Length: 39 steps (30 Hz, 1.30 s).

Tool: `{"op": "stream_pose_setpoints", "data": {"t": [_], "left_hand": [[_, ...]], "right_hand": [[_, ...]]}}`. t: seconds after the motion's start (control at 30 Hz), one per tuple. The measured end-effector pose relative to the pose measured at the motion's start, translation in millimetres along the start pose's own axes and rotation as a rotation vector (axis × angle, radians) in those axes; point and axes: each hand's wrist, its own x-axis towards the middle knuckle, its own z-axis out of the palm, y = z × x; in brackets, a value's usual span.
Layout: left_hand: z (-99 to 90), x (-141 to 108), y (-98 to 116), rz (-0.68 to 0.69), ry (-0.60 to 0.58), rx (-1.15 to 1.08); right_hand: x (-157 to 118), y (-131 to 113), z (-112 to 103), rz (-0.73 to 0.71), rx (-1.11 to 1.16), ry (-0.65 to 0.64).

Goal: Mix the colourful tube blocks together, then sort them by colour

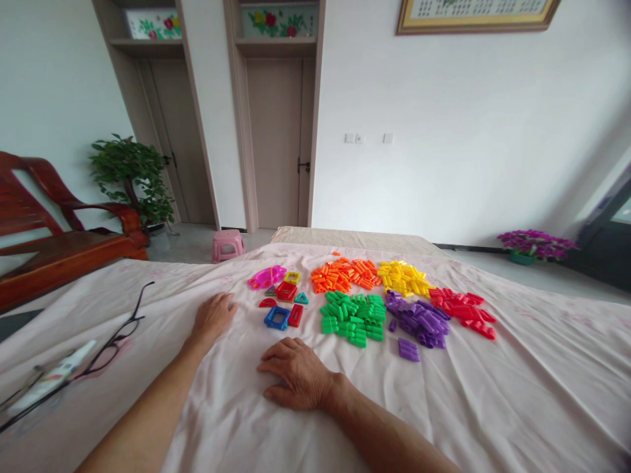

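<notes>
My left hand (pixel 215 319) rests palm down on the pale cloth, empty, left of a small group of plastic frame tiles. My right hand (pixel 296 376) lies flat with fingers a little apart, holding nothing, just below the blue square frame (pixel 277 318). By that frame are a red rectangular frame (pixel 295 315), a red square tile (pixel 286 291), a yellow square (pixel 292 278), a teal triangle (pixel 301 298) and a pink plastic piece (pixel 267 277). Sorted plastic blocks lie in piles: orange (pixel 340 274), yellow (pixel 404 278), green (pixel 353 315), purple (pixel 419 320) and red (pixel 461 307).
Black-framed glasses (pixel 116 338) and a white pen-like object (pixel 59 371) lie at the left on the cloth (pixel 493 407). Beyond are a wooden armchair (pixel 73 243), a pink stool (pixel 228 246), a leafy plant (pixel 129 174) and purple flowers (pixel 535 243).
</notes>
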Motion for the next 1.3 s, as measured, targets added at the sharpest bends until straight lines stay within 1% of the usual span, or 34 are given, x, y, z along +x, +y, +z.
{"op": "stream_pose_setpoints", "data": {"t": [0.33, 0.5, 0.7, 0.93, 1.1, 1.3], "left_hand": [[6.0, 6, -1, -0.01, -0.057, 0.048], [9.4, 10, -4, -0.019, -0.103, 0.056], [11.4, 12, -4, -0.031, -0.127, 0.049], [8.8, 10, -1, -0.035, -0.109, 0.028], [9.1, 9, -2, -0.024, -0.085, 0.017], [10.9, 9, -2, -0.032, -0.059, -0.002]], "right_hand": [[1, 0, 1, 0.005, 0.03, -0.005], [3, -1, 0, 0.014, 0.055, 0.014], [5, -2, -1, 0.026, 0.058, 0.027], [5, -7, -2, 0.046, 0.027, 0.025], [4, -11, 2, 0.075, -0.008, 0.036], [6, -10, 3, 0.073, -0.019, 0.019]]}}
